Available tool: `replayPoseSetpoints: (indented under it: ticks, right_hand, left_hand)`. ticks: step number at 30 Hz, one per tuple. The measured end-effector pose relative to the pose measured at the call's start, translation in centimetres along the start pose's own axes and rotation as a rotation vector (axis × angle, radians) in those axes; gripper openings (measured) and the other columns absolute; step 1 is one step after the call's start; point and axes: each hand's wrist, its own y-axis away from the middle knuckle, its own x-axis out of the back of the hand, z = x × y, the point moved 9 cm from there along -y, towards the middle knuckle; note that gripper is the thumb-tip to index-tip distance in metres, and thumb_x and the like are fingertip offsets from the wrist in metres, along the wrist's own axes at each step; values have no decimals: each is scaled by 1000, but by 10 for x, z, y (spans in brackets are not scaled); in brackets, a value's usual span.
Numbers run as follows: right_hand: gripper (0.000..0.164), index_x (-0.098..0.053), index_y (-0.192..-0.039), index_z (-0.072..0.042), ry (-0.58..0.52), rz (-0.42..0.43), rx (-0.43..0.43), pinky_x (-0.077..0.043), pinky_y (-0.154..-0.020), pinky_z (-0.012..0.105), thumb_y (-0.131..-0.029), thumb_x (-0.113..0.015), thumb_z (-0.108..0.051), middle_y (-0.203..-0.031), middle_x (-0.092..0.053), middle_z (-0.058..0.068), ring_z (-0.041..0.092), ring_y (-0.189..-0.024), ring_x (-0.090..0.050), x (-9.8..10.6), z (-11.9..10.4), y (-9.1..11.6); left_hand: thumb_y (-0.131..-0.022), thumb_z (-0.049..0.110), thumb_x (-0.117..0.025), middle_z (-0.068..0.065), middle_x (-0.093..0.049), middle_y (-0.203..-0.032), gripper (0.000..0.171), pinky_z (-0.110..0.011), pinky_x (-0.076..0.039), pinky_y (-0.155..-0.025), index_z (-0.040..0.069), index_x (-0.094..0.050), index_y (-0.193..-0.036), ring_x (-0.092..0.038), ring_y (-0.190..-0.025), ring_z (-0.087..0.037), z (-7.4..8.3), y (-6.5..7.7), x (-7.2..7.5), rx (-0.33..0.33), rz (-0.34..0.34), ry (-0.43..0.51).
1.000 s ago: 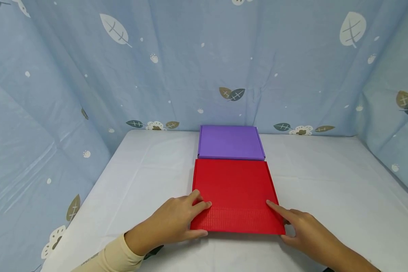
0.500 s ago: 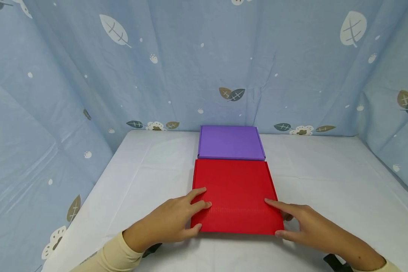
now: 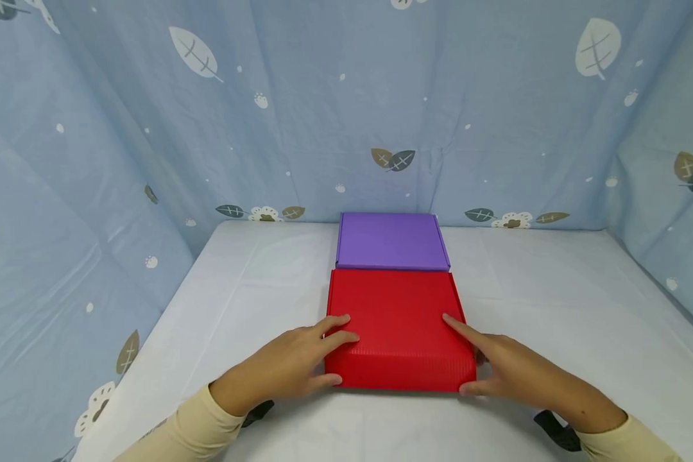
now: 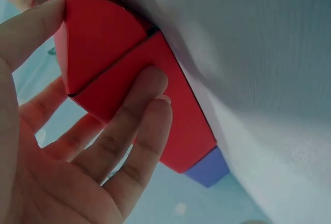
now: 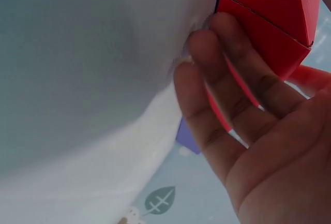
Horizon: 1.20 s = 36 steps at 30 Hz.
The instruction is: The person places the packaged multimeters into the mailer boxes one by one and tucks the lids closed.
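A flat red cardboard box [image 3: 398, 308] lies on the white cloth, its ridged front flap [image 3: 407, 372] sloping downward. My left hand [image 3: 294, 359] spans its near left corner, two fingertips on the lid and the thumb at the front flap. In the left wrist view, the thumb touches the flap beside a rounded red side tab [image 4: 106, 32], and other fingers lie along the box's side wall. My right hand [image 3: 511, 366] is at the near right corner, index finger over the lid and thumb at the front edge. The right wrist view shows its other fingers extended beside the box wall [image 5: 269, 43].
Directly behind the red box lies a flat purple box [image 3: 391, 240], close against its back edge. A white cloth [image 3: 265, 269] covers the table. Blue leaf-print curtains [image 3: 323, 109] stand at the back and both sides.
The red box's ridged front flap has bent further downward. My right hand has shifted left and slightly forward, and the left fingers have spread a little over the lid. The purple box stays put.
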Motion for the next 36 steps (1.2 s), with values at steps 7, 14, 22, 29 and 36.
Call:
replayPoseSetpoints:
  ticks: [7, 14, 22, 29, 36]
  right_hand:
    - [109, -32, -157, -21, 198, 91, -42, -60, -75, 34, -69, -88, -50, -128, -58, 13, 24, -109, -59, 4, -3, -10]
    - [105, -44, -151, -13, 373, 184, -2, -61, -73, 39, -64, -91, -48, -117, -60, 16, 27, -103, -60, 6, -16, -16]
    - [100, -55, -142, -9, 553, 317, 68, -60, -72, 37, -57, -96, -43, -100, -64, 11, 21, -86, -62, 8, -30, -17]
    - [97, -61, -137, -10, 596, 371, 74, -60, -70, 36, -53, -98, -42, -94, -67, 11, 22, -81, -64, 11, -34, -18]
    - [96, -55, -143, -15, 607, 286, 15, -56, -84, 53, -63, -90, -53, -106, -67, 10, 26, -97, -65, 12, -25, -20]
  left_hand:
    - [-84, 42, -79, -6, -43, -148, 81, -30, -57, -89, 18, -42, -152, -66, -100, -18, -9, -7, -3, 8, -12, -23]
    - [-86, 37, -79, -10, -32, -161, 77, -34, -58, -90, 17, -43, -150, -69, -105, -26, -17, -12, -6, 64, -62, 22]
    - [-84, 35, -81, -13, -42, -155, 72, -38, -59, -89, 16, -49, -145, -69, -108, -30, -16, -18, -5, 60, -27, -50]
    - [-83, 32, -82, -14, -46, -153, 70, -37, -59, -85, 13, -52, -142, -72, -100, -31, -13, -19, -5, 55, 22, -104]
    - [-84, 40, -79, -11, -45, -154, 71, -39, -59, -87, 17, -50, -145, -69, -111, -27, -16, -17, -2, 55, 39, -104]
